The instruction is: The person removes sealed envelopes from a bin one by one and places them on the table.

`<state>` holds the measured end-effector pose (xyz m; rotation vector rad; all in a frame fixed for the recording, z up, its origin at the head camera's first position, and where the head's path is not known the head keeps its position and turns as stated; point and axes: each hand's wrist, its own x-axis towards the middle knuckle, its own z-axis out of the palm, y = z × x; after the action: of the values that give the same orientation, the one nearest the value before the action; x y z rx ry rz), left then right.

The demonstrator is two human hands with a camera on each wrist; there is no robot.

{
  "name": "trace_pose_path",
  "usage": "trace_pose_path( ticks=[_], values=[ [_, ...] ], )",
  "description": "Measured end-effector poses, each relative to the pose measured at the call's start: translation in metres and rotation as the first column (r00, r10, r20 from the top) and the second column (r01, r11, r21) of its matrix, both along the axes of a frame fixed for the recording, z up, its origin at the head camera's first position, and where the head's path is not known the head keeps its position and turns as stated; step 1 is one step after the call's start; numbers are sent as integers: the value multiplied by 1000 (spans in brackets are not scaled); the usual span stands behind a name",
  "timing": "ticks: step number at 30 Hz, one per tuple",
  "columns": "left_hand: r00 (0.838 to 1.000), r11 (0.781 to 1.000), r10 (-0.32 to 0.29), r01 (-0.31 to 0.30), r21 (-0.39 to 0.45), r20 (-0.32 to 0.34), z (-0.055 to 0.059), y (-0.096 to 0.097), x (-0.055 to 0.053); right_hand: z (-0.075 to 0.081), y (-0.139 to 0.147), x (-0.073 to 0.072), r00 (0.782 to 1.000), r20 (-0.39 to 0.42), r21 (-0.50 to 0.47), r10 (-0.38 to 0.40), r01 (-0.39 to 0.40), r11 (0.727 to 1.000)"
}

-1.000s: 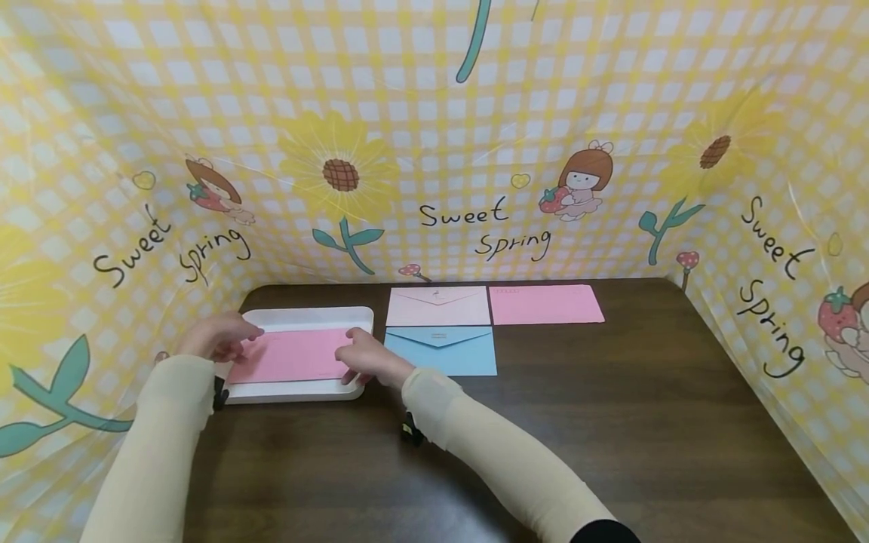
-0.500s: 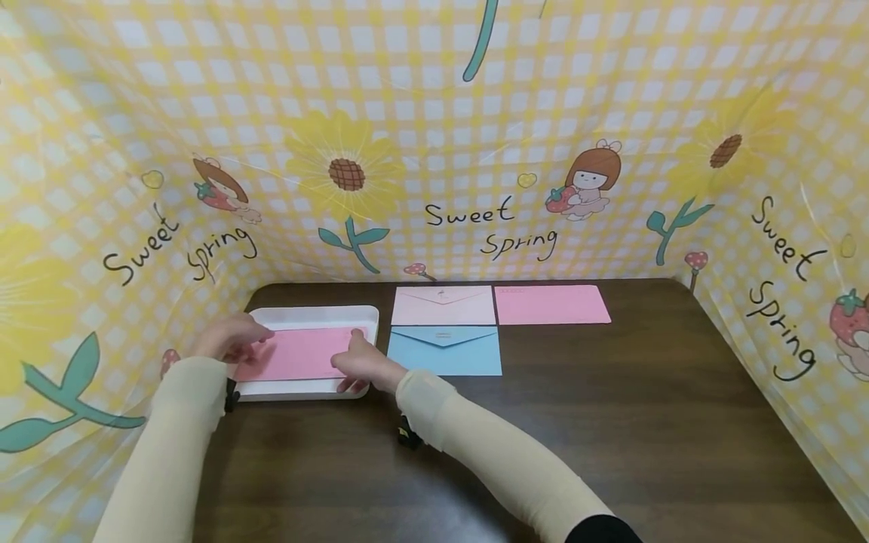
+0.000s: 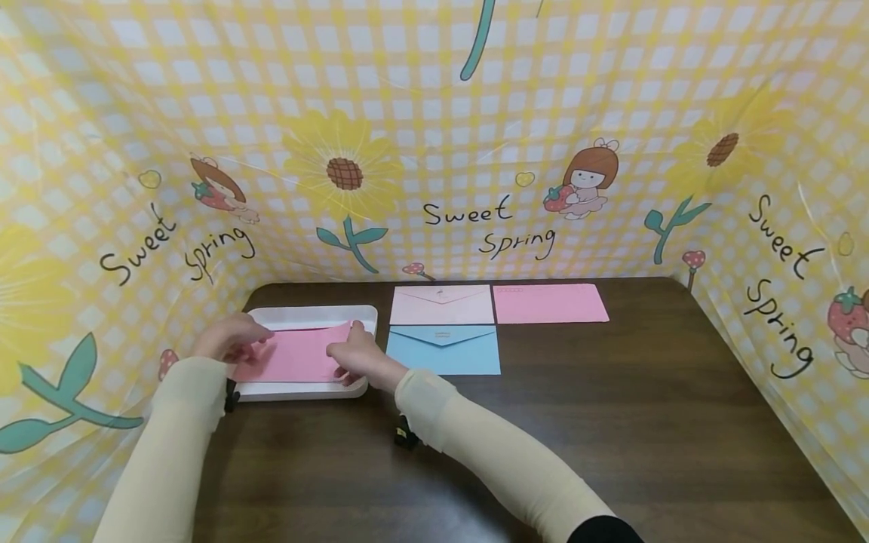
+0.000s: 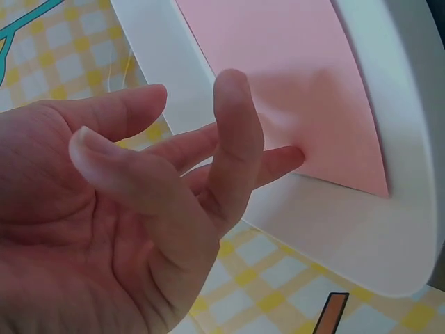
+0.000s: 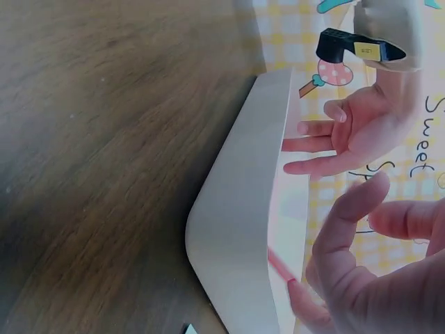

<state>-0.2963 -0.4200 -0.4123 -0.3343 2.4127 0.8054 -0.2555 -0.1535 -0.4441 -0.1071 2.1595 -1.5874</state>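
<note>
A pink envelope lies in a white tray at the left of the table, its right end raised a little in the head view. My right hand holds that raised end with its fingers at the edge. In the right wrist view a fingertip meets the pink edge, while other fingers curve above the tray wall. Over the envelope's left end is my left hand, palm up and fingers loosely spread. One of its fingertips touches the pink paper near the corner in the left wrist view.
Right of the tray lie a pale pink envelope and a blue envelope in front of it. Another pink envelope is beside the pale one. A yellow checked cloth walls in the dark wooden table.
The right end of the pink envelope has come up slightly with my right hand. My left hand stays over the left end. The other envelopes keep their places.
</note>
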Motion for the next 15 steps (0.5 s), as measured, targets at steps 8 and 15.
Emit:
trace_pose_path(
  ticks=[8, 15],
  values=[
    [1000, 1000, 12, -11, 10, -5, -3, -1, 0, -4, 1, -4, 999, 42, 13, -31, 31, 999],
    [999, 1000, 13, -13, -1, -34, -3, 0, 0, -9, 4, -4, 997, 67, -148, 24, -14, 989]
  ],
)
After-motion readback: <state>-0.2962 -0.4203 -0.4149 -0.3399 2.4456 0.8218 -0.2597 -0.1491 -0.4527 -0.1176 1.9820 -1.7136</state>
